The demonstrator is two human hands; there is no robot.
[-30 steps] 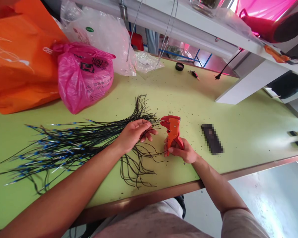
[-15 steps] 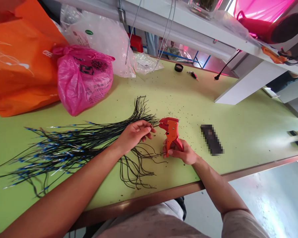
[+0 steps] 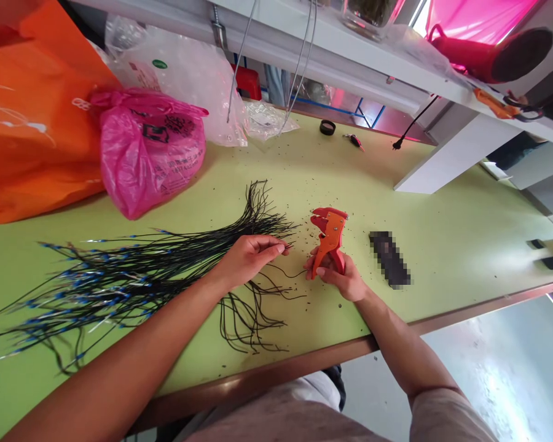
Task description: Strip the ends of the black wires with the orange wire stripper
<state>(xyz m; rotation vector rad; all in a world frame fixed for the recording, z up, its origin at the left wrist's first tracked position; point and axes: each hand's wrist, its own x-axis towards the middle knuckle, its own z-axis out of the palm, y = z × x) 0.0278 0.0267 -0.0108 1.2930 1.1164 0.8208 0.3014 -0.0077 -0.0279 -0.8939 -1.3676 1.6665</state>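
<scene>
**Left hand (image 3: 249,261), state?**
Narrow pinch, fingertips closed on a single black wire (image 3: 286,269), its strand running toward the right hand. Directly under and left of the wrist, a bundle of black wires (image 3: 129,283) with blue-tipped ends.

**Right hand (image 3: 338,277)?**
Closed round the grip of an orange wire stripper (image 3: 329,236), jaws up and toward the left hand.

**Weak points?**
Strand slipping from a loose pinch. A hard tug snagging neighbouring wires, with a tangle as the result. Jaws off position on the wire, so a nicked core. Black specks (image 3: 359,245) around the right hand, easily mixed with the work.

**Anything legible?**
Nothing. Beyond the left hand, a pink plastic bag (image 3: 147,156) with black print, too small to read. Farther on, a clear plastic bag (image 3: 188,80) with a round green label, wording unreadable. Right of the right hand, a pixelated dark object (image 3: 389,259).
</scene>
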